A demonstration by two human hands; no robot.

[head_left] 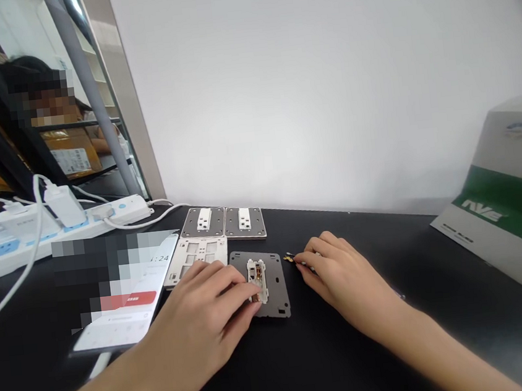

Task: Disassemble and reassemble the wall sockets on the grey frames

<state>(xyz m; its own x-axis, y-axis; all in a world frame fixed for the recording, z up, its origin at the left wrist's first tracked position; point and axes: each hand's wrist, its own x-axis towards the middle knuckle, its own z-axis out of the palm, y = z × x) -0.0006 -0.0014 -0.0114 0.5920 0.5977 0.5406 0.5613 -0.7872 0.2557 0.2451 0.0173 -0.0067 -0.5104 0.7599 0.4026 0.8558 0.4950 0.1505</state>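
Observation:
A grey metal wall-socket plate (pixel 275 275) lies flat on the black tabletop (pixel 334 362), with a white module with copper contacts (pixel 257 280) fitted at its middle. My left hand (pixel 204 326) rests over the plate's left side, its fingertips on the module's edge. My right hand (pixel 338 268) sits to the plate's right, pinching a tiny black-and-gold part (pixel 289 258) at its fingertips. Behind lie two grey plates with white modules (pixel 202 221) (pixel 244 222) and a cream frame plate (pixel 196 256).
A smartphone with a blurred screen (pixel 126 290) lies left of the plates. Behind it stands a white power strip with chargers and cables (pixel 37 244). A white-and-green NVE box (pixel 507 207) stands at the right. A person (pixel 46 100) sits beyond the glass.

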